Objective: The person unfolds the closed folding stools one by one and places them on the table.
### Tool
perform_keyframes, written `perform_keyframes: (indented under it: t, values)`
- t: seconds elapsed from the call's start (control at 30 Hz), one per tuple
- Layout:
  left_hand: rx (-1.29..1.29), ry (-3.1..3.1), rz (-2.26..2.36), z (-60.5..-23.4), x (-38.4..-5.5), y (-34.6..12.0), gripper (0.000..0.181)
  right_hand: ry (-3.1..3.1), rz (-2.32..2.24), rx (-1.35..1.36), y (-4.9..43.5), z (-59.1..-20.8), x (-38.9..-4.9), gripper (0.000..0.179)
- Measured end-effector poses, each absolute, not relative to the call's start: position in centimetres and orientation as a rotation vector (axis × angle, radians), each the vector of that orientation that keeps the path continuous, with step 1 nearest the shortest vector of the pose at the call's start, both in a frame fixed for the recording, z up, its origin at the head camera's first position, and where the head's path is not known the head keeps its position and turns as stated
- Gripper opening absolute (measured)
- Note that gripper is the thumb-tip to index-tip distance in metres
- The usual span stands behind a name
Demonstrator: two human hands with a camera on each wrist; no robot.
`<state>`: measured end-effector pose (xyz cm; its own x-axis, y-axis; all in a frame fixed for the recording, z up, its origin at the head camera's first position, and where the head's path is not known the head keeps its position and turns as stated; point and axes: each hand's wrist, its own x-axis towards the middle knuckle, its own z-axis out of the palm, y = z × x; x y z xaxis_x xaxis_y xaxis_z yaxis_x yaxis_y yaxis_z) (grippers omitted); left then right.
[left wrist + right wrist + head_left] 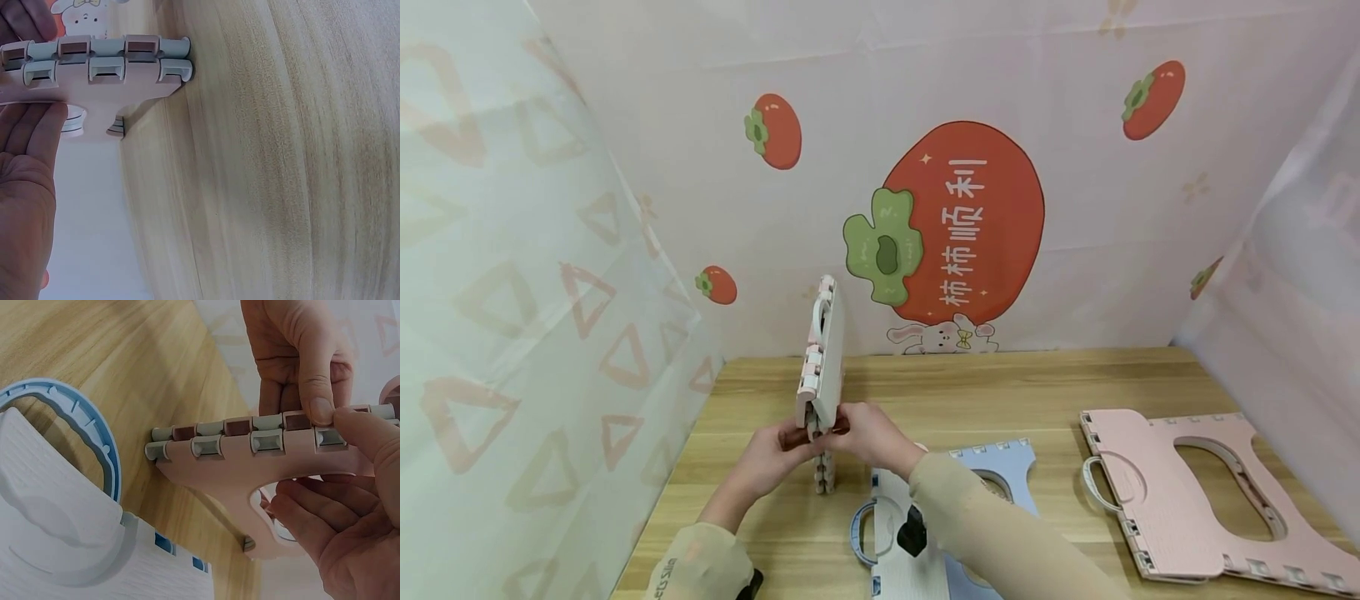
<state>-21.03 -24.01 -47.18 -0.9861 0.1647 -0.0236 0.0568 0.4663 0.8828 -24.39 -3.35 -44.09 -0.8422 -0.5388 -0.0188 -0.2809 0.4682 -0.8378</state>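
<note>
A pink and white folding step stool (829, 358) stands edge-on over the left part of the table, its pale panel and carry handle up top and hinged pink leg part (106, 94) below. My left hand (767, 458) grips it from the left, with thumb at the hinge row. From the other side my right hand (872, 437) holds the same part. In the right wrist view, the right thumb presses the hinged edge (269, 434) beside the left thumb, and the right fingers lie at the leg's cutout. Each hand partly hides the leg part.
Below my right forearm lies a white and blue folding stool (895, 533), flat, with a blue handle (103, 431). On the right a pink folding stool (1172, 500) lies flat on the wooden table (970, 387). Printed cloth walls (1075, 292) enclose the table's back and sides.
</note>
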Motion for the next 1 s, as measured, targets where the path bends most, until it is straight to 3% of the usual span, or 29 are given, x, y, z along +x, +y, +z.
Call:
perform_keyframes:
  t: [1.0]
  values:
    - [0.232,2.641,1.552,-47.0,-20.7,-25.5,0.050,2.468,-1.309,-0.729,-3.7,-44.4,-24.2,0.030]
